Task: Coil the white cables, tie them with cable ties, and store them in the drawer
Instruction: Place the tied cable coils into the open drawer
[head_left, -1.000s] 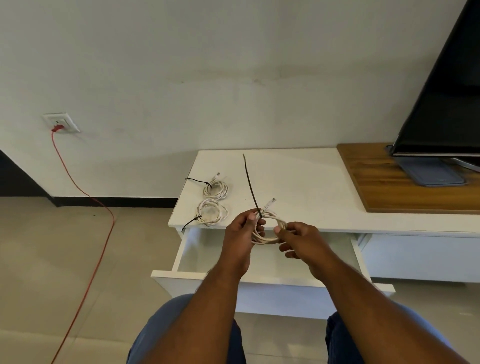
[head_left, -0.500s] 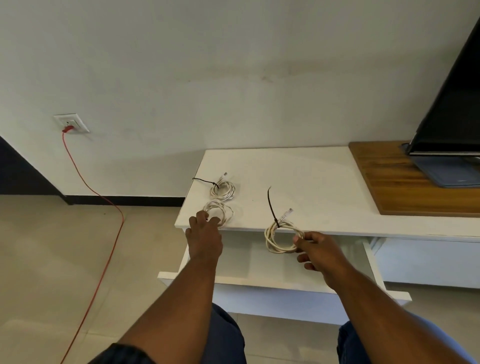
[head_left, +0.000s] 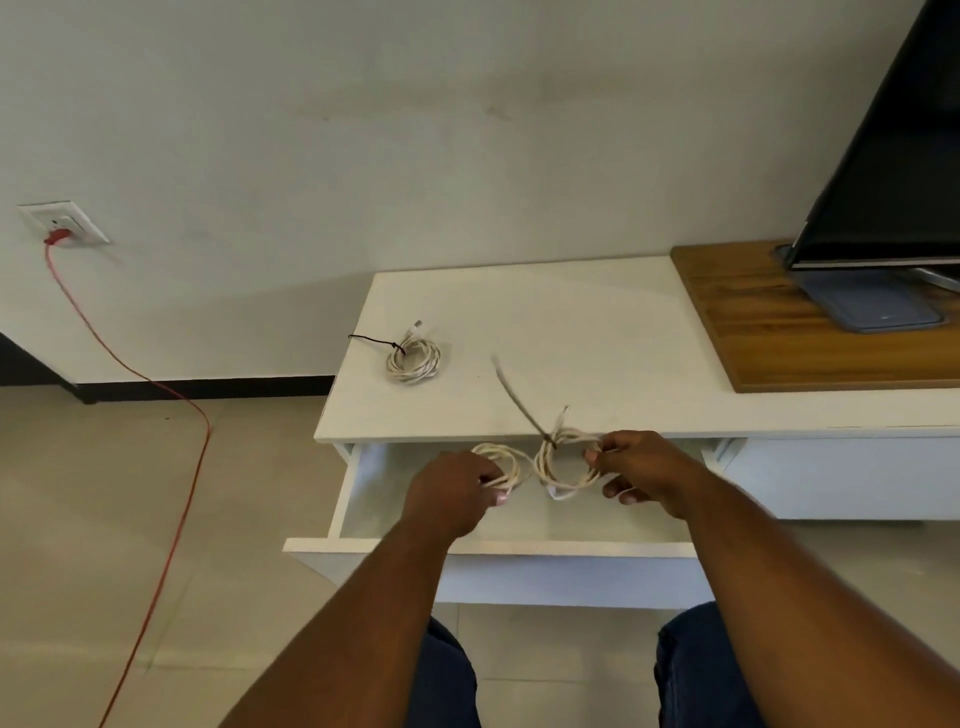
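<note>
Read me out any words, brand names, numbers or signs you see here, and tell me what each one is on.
No readable text anywhere in this view.
Television: dark, no brand showing.
Blue stand base: one tiny speck, too small to read.
Wall socket: no legible marking.
Left coil in the left hand, right coil in the right hand, third coil on the cabinet: no labels.

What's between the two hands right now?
In the head view, two coiled white cables: the left hand grips the left coil, the right hand grips the right coil, side by side above the open drawer.
</note>
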